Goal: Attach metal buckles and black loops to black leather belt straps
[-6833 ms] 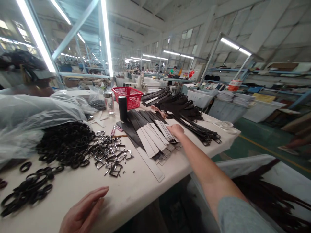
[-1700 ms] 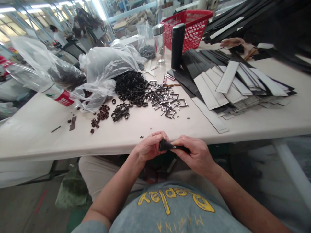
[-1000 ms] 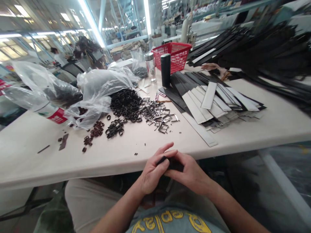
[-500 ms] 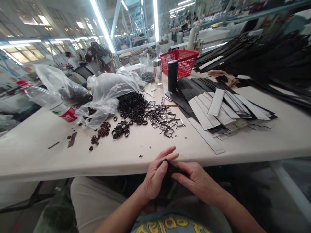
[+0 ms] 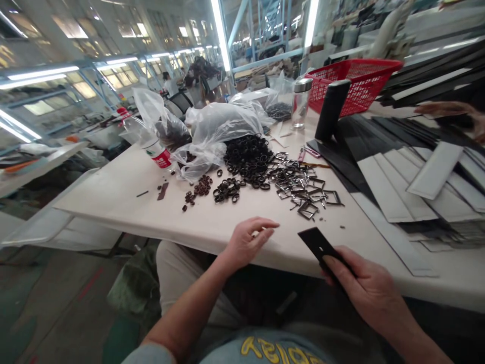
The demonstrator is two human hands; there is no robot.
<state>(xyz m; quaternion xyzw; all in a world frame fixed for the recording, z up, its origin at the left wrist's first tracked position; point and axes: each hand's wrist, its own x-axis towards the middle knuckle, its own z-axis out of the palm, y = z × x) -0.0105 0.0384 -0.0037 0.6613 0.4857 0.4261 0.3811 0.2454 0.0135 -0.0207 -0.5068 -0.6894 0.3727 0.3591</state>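
My right hand (image 5: 361, 280) grips a black strap (image 5: 312, 242), thumb on top, at the table's front edge. The strap's flat end points up and left, and a small light slot shows in it; its other end is hidden under the hand. To the left, my left hand (image 5: 250, 241) hovers by the table edge, holding nothing, its thumb and fingers apart. Beyond it lie metal buckle frames (image 5: 307, 210) in a loose heap. Black loops (image 5: 248, 156) are piled beside them, with a smaller group of brown loops (image 5: 202, 186) further left.
Black straps with pale backing strips (image 5: 394, 189) are stacked at the right. Behind stand a red basket (image 5: 356, 83), a dark cylinder (image 5: 333, 108) and a glass bottle (image 5: 299, 108). Clear plastic bags (image 5: 223, 124) and a plastic bottle (image 5: 161, 156) occupy the back left.
My left hand has come off the black strap and opened. My right hand has moved right with the strap, now extended into view. The camera view has turned left.
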